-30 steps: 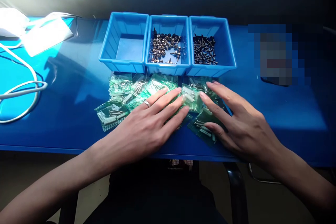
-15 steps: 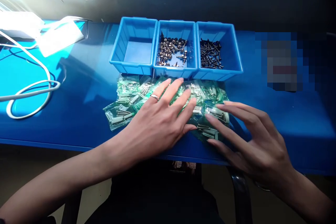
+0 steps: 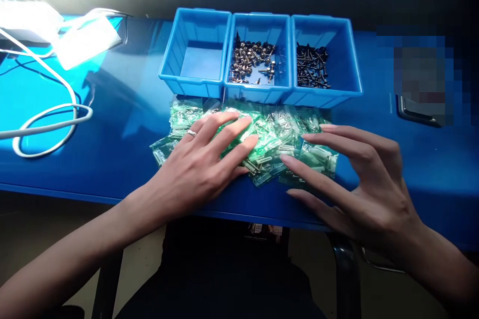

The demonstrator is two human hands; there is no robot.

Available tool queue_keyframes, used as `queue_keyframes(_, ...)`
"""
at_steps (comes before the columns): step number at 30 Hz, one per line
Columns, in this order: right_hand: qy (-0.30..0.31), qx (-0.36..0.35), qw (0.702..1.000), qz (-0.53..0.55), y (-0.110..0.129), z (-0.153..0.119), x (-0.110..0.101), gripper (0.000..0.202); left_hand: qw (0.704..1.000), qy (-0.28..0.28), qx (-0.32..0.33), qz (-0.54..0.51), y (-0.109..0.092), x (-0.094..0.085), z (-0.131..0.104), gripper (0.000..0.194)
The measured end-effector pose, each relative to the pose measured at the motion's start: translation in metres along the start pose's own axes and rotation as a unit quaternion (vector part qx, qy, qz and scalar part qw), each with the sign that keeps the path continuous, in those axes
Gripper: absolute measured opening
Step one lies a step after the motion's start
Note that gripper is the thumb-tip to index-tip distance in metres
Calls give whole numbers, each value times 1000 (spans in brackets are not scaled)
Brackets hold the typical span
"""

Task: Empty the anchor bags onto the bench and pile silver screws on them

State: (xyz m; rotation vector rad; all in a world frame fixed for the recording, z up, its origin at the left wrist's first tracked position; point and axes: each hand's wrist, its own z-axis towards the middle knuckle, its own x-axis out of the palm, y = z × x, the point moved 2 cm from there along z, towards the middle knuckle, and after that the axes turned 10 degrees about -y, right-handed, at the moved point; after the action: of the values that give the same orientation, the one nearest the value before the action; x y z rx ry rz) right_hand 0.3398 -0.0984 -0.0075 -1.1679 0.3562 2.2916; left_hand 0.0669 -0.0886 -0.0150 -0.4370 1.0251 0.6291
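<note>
Several clear green packets (image 3: pixel 262 142) with screws and white plugs inside lie in a loose row on the blue table. My left hand (image 3: pixel 209 154), with a ring on one finger, rests palm down over the left and middle packets, fingers spread. At the right end of the row, my right hand (image 3: pixel 359 179) hovers with fingers apart, its fingertips close to the packets and nothing held. Behind the packets stand three blue bins: the left bin (image 3: pixel 192 79) has nothing in it, the middle bin (image 3: pixel 258 93) holds brass-coloured screws, the right bin (image 3: pixel 325 97) dark screws.
At the left, a white cable (image 3: pixel 48 129) loops on the table (image 3: pixel 112 164) near a brightly lit white object (image 3: pixel 88 42). A partly blurred dark device (image 3: pixel 419 112) lies at the right. A black chair arm (image 3: pixel 346 269) shows below the table edge.
My left hand has slid left across the packets, uncovering more of the middle ones. My right hand stays open over the right end. The view has shifted slightly, and the bins appear higher.
</note>
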Motion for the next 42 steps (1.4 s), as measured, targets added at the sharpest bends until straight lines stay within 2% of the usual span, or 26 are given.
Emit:
queue_keyframes(5,-2,-18,1000,16,3,18,19,68,1000,-2,-8,-14,3,-5,1,54)
queue_keyframes(10,22,-27,999,28,-8,18,26,72,999,5,-35,-1,27,-18,-23,67)
queue_keyframes(13,29,-17,999,25,-12,18,27,70,998,48,-46,5,37,-13,-35,73)
queue_keyframes(17,43,-34,998,13,-10,24,32,66,997,77,-27,11,35,-6,-37,78)
queue_keyframes(23,68,-24,997,16,-12,38,33,66,997,60,-15,-35,35,-11,-35,54)
queue_keyframes(27,67,5,997,41,-18,47,24,62,997,62,-35,-26,36,-11,-35,60)
queue_keyframes(30,60,-5,998,36,-17,48,25,64,997,58,-50,-17,36,-10,-36,62)
queue_keyframes(37,135,-53,989,33,-4,42,44,80,996,73,-58,-6,36,-9,-36,65)
queue_keyframes(42,117,-53,991,39,1,50,40,81,996,20,-82,-31,38,-16,-30,64)
